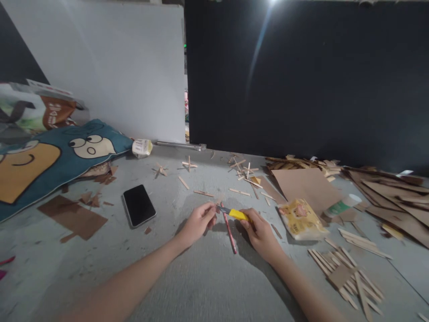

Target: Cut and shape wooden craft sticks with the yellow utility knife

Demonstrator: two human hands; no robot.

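Note:
My right hand (pixel 259 231) is closed round the yellow handle of a utility knife (pixel 239 215). The knife's grey blade points left, with its tip close to the fingertips of my left hand (pixel 199 220). Those left fingers are pinched together, and whatever they hold is too small or hidden to name. Between my hands a red patterned pencil (pixel 231 237) lies on the grey table (pixel 201 286), its far end passing beneath the blade. Just beyond, loose wooden craft sticks (pixel 240 192) and small crossed-stick pieces (pixel 189 164) are scattered about.
Left of my hands lies a black-screened phone (pixel 139 205), with brown cardboard (pixel 74 217) and a teal cushion (pixel 95 147) farther left. A yellow packet (pixel 301 220), a white-and-green bottle (pixel 342 205), piled craft sticks (pixel 363 286) and cardboard sheets (pixel 395 197) occupy the right.

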